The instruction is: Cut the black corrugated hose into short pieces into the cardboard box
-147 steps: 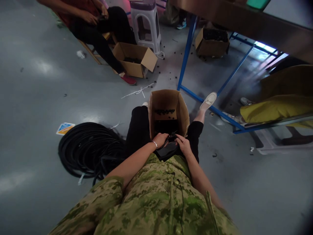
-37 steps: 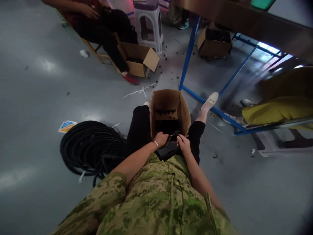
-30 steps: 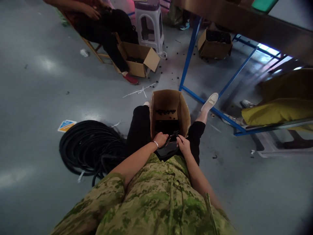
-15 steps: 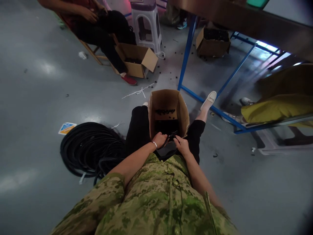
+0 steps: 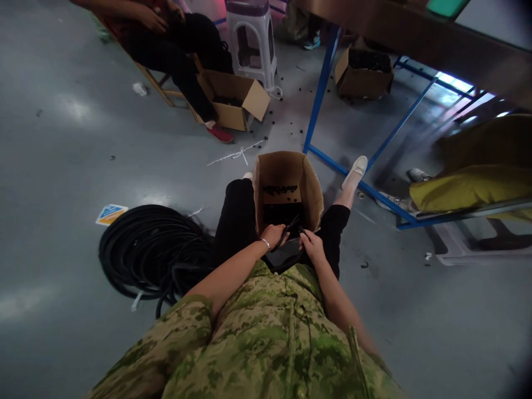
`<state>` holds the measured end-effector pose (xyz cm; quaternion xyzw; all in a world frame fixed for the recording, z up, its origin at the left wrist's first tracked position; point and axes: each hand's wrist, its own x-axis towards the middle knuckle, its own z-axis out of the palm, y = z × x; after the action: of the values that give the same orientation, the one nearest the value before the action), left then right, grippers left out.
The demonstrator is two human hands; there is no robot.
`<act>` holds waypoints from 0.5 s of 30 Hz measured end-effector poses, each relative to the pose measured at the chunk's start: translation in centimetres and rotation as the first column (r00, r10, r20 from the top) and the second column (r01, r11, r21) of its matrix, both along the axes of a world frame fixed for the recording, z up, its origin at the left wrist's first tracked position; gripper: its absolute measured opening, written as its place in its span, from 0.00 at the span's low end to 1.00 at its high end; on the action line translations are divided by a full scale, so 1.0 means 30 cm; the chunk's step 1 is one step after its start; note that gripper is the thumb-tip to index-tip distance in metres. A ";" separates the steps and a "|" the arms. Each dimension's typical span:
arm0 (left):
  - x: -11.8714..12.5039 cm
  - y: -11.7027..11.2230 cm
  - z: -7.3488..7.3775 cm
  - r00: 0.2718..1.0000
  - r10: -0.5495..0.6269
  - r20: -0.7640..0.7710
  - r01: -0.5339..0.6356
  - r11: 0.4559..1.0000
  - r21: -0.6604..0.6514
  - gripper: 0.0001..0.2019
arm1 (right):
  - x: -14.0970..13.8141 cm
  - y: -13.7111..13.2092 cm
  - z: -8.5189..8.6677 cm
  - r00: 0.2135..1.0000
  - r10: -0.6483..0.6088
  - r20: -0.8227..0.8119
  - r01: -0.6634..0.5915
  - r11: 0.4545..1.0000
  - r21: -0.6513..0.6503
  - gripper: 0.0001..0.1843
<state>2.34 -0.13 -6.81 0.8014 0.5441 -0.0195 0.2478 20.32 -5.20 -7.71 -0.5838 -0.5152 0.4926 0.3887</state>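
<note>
An upright cardboard box (image 5: 312, 185) stands between my knees, with small black pieces (image 5: 280, 189) inside it. Over its near edge, my left hand (image 5: 275, 235) is closed round dark scissors (image 5: 291, 223), whose blades point up and to the right. My right hand (image 5: 311, 245) pinches a small black piece, mostly hidden by the fingers, just right of the scissors. The scissors and the right fingertips are a little apart. Below both hands, a dark grey sheet or flap (image 5: 285, 255) lies across my lap.
Coiled black hose (image 5: 145, 255) lies on the floor at my left. A blue table frame (image 5: 328, 160) rises ahead right. Farther off are an open carton (image 5: 233, 113), a plastic stool (image 5: 251, 44), another carton (image 5: 361, 80) and seated people. Black scraps dot the floor.
My hands have moved slightly apart; the scissors' blades have come clear of the right fingers and now point up and right. The box has stayed in place.
</note>
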 end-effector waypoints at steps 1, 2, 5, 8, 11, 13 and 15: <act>0.000 0.000 0.000 1.000 0.012 0.020 -0.012 1.000 -0.019 0.13 | 0.004 -0.001 0.006 0.998 -0.020 -0.060 0.018 1.000 -0.023 0.16; 0.000 0.000 -0.002 0.999 0.024 0.035 -0.023 0.999 -0.033 0.13 | 0.007 -0.003 0.012 0.992 -0.038 -0.120 0.033 0.998 -0.047 0.16; -0.002 0.000 -0.008 0.997 0.043 0.068 -0.040 0.998 -0.038 0.12 | 0.009 -0.010 0.026 0.948 -0.105 -0.300 0.069 0.989 -0.129 0.20; -0.007 0.001 -0.019 0.993 0.029 0.116 -0.028 1.000 -0.008 0.11 | 0.006 -0.016 0.037 0.887 -0.156 -0.434 0.076 0.978 -0.196 0.27; -0.015 0.001 -0.028 0.985 0.029 0.171 -0.031 1.000 0.006 0.10 | 0.004 -0.019 0.041 0.863 -0.158 -0.480 0.066 0.977 -0.203 0.29; -0.018 0.001 -0.029 0.978 0.029 0.204 -0.032 0.999 0.011 0.09 | 0.003 -0.019 0.040 0.868 -0.141 -0.477 0.064 0.983 -0.174 0.26; -0.020 0.001 -0.024 0.975 0.021 0.222 -0.024 1.000 0.011 0.09 | 0.004 -0.018 0.038 0.878 -0.126 -0.461 0.067 0.988 -0.142 0.22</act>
<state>1.76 -0.10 -7.53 0.7939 0.5222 0.0768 0.3018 20.44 -5.75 -6.57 -0.4950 -0.3453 0.6293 0.4896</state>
